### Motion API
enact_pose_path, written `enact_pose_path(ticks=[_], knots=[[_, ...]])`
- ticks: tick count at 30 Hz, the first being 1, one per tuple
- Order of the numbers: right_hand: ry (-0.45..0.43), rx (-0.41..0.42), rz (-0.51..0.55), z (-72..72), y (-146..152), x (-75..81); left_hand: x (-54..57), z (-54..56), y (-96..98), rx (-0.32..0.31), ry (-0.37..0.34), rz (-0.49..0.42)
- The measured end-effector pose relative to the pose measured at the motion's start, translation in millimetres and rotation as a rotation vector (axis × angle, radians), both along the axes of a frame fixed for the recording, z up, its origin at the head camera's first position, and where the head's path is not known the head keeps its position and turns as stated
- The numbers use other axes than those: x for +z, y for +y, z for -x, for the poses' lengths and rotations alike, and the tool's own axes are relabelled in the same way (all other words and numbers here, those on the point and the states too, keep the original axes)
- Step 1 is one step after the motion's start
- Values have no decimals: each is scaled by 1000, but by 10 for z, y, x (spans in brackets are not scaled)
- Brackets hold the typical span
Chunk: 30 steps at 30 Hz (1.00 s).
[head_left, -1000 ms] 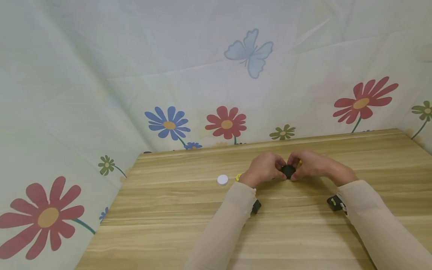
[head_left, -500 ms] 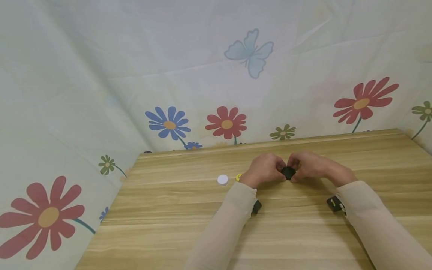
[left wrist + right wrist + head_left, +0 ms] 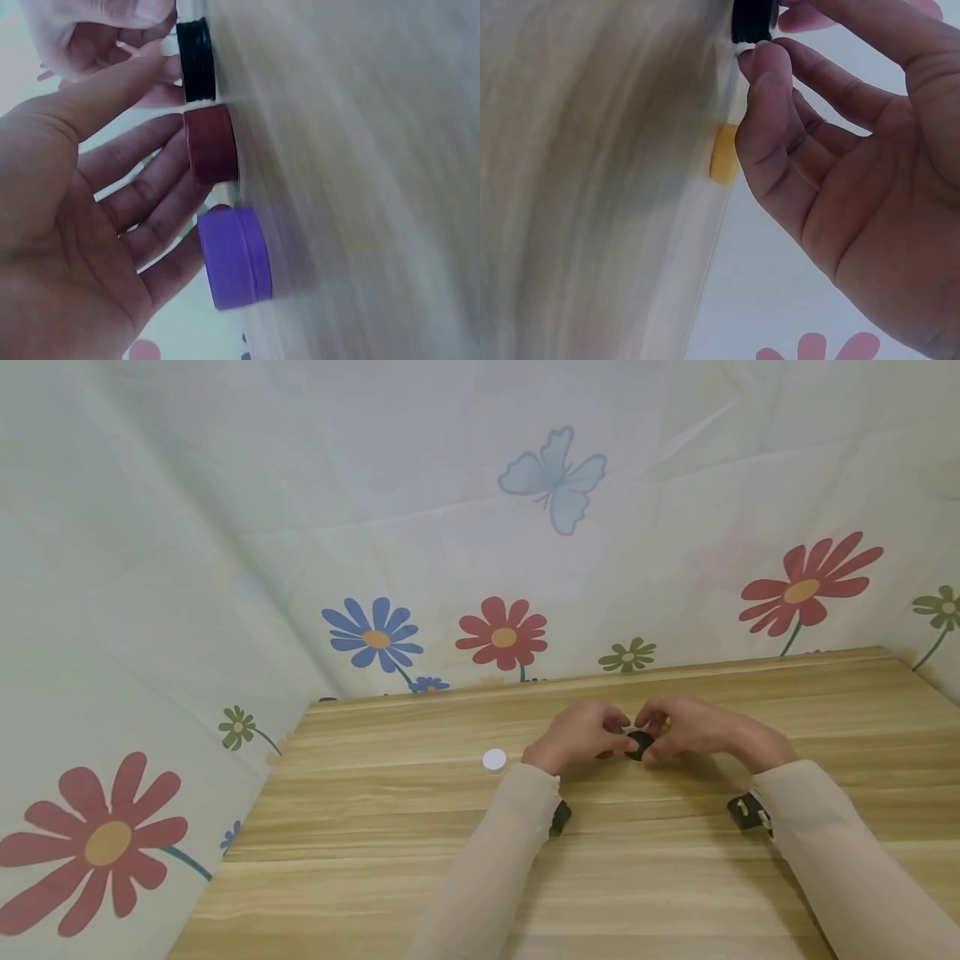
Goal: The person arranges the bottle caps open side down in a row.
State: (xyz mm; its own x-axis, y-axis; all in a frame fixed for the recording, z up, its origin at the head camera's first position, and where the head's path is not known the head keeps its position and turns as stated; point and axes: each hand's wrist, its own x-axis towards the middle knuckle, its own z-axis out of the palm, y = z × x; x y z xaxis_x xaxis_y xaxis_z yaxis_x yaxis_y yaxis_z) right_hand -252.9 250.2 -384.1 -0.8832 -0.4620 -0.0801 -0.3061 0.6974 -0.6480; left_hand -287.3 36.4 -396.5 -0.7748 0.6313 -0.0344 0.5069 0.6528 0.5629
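Observation:
A round black bottle cap [image 3: 640,746] lies on the table between both hands. My right hand [image 3: 693,727] pinches its edge with thumb and forefinger. My left hand [image 3: 581,733] has its thumb by the black cap's other side, its remaining fingers loosely spread. In the left wrist view those fingers reach behind a dark red cap [image 3: 211,145], and a purple cap [image 3: 235,258] stands near the little finger. The right wrist view has a yellow cap [image 3: 724,155] on the table, partly covered by the right thumb.
A white cap [image 3: 494,761] lies left of the left hand on the wooden table [image 3: 360,827]. Behind the table's back edge hangs a flowered cloth [image 3: 420,552]. Dark wrist devices show at the left cuff [image 3: 560,816] and right cuff [image 3: 746,811].
My left hand has shifted slightly left and its fingers have loosened from the black cap. The yellow piece beside the left wrist is now covered. My right hand stays at the black cap.

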Motion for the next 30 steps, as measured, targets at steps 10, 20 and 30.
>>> enact_pose_path(ticks=[10, 20, 30], knots=[[-49, -49, 91, -45, 40, 54, -10, -11, -20, 11, -7, -77], [131, -170, 118, -84, 152, 39, -12, 11, 77, 73, 60, -74], [131, -246, 91, -98, 287, 3, -28, 32, 298, 112, 79, -58]])
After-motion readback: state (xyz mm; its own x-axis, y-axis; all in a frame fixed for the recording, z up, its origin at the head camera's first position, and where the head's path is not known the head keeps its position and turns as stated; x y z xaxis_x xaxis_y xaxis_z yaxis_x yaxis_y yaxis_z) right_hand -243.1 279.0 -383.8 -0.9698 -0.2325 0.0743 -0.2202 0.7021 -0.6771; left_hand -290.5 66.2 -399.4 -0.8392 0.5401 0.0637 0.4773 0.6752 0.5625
